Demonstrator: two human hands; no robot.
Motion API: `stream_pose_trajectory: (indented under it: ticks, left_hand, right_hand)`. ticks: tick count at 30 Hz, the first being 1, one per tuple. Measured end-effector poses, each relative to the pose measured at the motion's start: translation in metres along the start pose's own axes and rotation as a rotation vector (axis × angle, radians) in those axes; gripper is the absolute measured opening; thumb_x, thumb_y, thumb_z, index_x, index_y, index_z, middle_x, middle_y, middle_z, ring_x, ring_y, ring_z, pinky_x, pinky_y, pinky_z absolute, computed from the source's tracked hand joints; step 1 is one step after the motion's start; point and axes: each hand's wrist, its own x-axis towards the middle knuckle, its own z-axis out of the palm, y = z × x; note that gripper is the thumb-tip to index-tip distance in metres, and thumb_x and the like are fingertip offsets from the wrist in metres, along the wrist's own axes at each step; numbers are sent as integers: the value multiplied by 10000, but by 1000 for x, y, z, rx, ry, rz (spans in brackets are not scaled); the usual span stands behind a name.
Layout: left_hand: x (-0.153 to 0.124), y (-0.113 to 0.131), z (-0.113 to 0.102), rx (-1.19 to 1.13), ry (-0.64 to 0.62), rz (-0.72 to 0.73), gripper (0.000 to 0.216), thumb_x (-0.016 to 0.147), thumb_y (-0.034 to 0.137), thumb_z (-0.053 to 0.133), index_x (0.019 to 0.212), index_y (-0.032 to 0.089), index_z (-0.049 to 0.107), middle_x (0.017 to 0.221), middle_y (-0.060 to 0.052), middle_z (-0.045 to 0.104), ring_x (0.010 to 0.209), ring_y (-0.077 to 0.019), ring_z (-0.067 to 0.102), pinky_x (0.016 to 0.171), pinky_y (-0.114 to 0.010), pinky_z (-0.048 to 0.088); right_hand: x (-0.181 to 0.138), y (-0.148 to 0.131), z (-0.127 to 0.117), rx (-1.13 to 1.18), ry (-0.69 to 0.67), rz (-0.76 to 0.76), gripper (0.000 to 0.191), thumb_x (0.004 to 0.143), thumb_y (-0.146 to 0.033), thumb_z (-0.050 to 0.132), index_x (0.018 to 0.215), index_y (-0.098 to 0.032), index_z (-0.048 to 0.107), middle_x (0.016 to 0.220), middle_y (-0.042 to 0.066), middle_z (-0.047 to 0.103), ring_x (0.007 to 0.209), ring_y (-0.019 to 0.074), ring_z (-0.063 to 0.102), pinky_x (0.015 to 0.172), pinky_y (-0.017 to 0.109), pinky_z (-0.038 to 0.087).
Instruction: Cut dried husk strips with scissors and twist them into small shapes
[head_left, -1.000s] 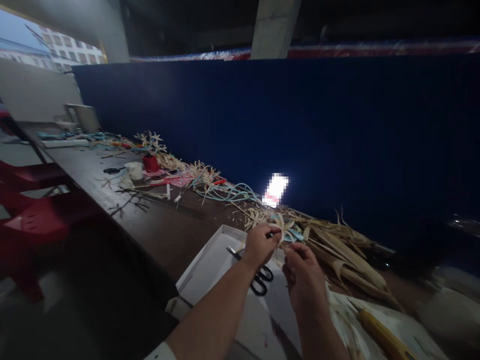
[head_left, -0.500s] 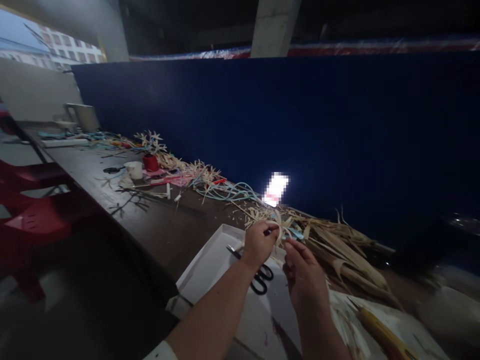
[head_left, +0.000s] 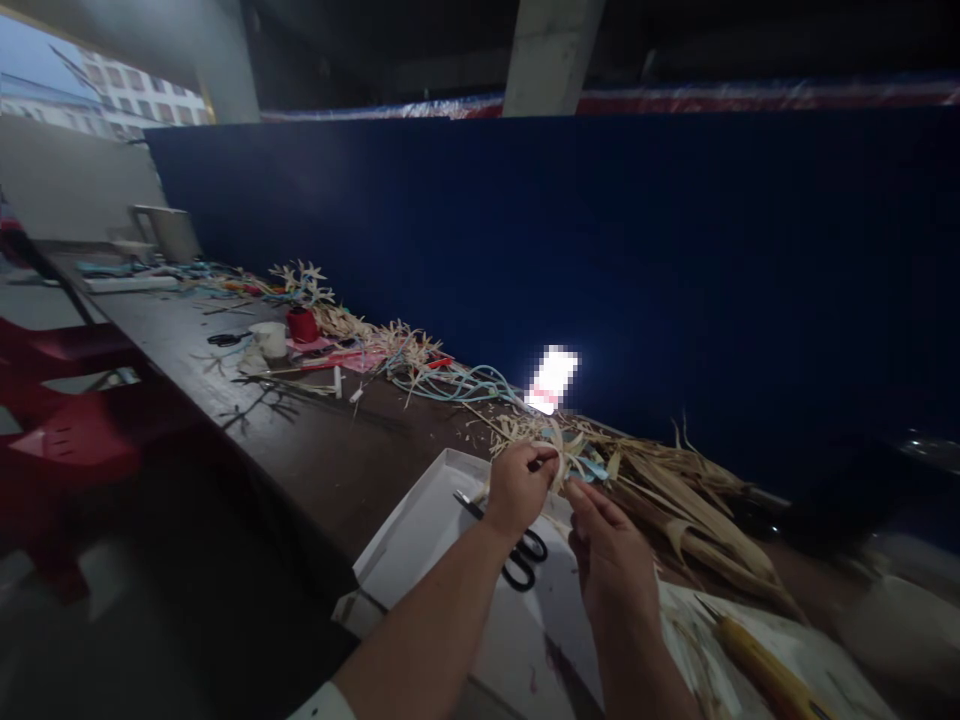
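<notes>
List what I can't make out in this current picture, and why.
All in the head view:
Whether the right hand grips the pale strip: its own fingers cover the spot.
Scissors: middle hidden behind the left hand and wrist.
Yellow-handled tool: handle end cut off by the bottom edge.
Bright rectangle: pixelated, content unreadable.
Pale shape at right: too blurred to identify.

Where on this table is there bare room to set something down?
Bare tabletop runs left from the white tray to the thin sticks. Crowded: pale shavings beyond the left hand, dried husks beyond the right hand.
</notes>
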Motion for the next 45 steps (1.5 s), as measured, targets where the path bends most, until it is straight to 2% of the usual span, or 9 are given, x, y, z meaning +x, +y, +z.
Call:
stream_pose_trajectory:
  ticks: [7, 14, 21, 24, 29, 34, 40, 45]
  left_hand:
    - [0, 1, 0, 18, 1, -20, 98, 736, 176, 609, 794, 181, 687, 811, -17, 673, 784, -118, 612, 769, -226, 481]
    - [0, -4, 1, 4, -1, -19, 106, 733, 198, 614, 803, 176, 690, 801, -16, 673, 765, -118, 612, 742, -228, 484]
    - [0, -2, 2, 42, -5, -23, 117, 731, 181, 604, 805, 181, 696, 788, -13, 672, 758, -117, 608, 731, -225, 476]
    - [0, -1, 2, 50, -3, -17, 118, 736, 185, 599, 800, 181, 698, 781, -14, 670, 753, -116, 606, 727, -223, 474]
    - [-1, -1, 2, 37, -8, -33, 127, 749, 197, 585, 813, 180, 693, 806, -20, 674, 765, -118, 613, 732, -223, 482]
    - [-2, -2, 2, 47, 4, -33, 122, 744, 199, 593, 811, 178, 693, 788, -18, 673, 759, -119, 613, 731, -227, 480]
    - [-2, 1, 2, 52, -4, -12, 116, 744, 178, 590, 799, 176, 692, 787, -19, 675, 758, -117, 611, 732, -224, 480]
    - [-2, -1, 3, 56, 4, -18, 109, 739, 185, 600, 800, 182, 690, 792, -17, 676, 768, -122, 613, 732, -231, 485]
  right_hand:
    - [1, 2, 0, -5, -32, -2, 371, 579, -385, 785, 850, -156, 673, 470, -85, 387, 412, 41, 302, 380, 166, 217]
    - [1, 3, 1, 27, -57, -24, 300, 585, -368, 777, 653, -162, 570, 451, -93, 363, 409, 36, 283, 380, 167, 202]
    - [-1, -2, 4, 85, 18, 35, 362, 607, -464, 732, 608, -162, 533, 512, -54, 471, 411, 43, 339, 366, 172, 229]
    - [0, -2, 4, 63, 31, 51, 357, 593, -436, 744, 578, -158, 520, 500, -50, 474, 411, 42, 344, 367, 166, 242]
    - [1, 0, 2, 66, 53, 28, 310, 592, -413, 745, 619, -159, 571, 540, -41, 503, 429, 46, 354, 365, 163, 260]
    - [2, 2, 1, 82, 37, 49, 338, 561, -355, 777, 821, -199, 627, 618, -64, 522, 460, 38, 397, 404, 143, 309]
    - [2, 3, 0, 31, 39, 40, 306, 569, -373, 772, 692, -187, 563, 508, -78, 427, 456, 59, 390, 399, 154, 299]
    - [3, 5, 1, 43, -15, 51, 343, 537, -374, 793, 691, -187, 550, 469, -94, 389, 410, 43, 314, 377, 153, 238]
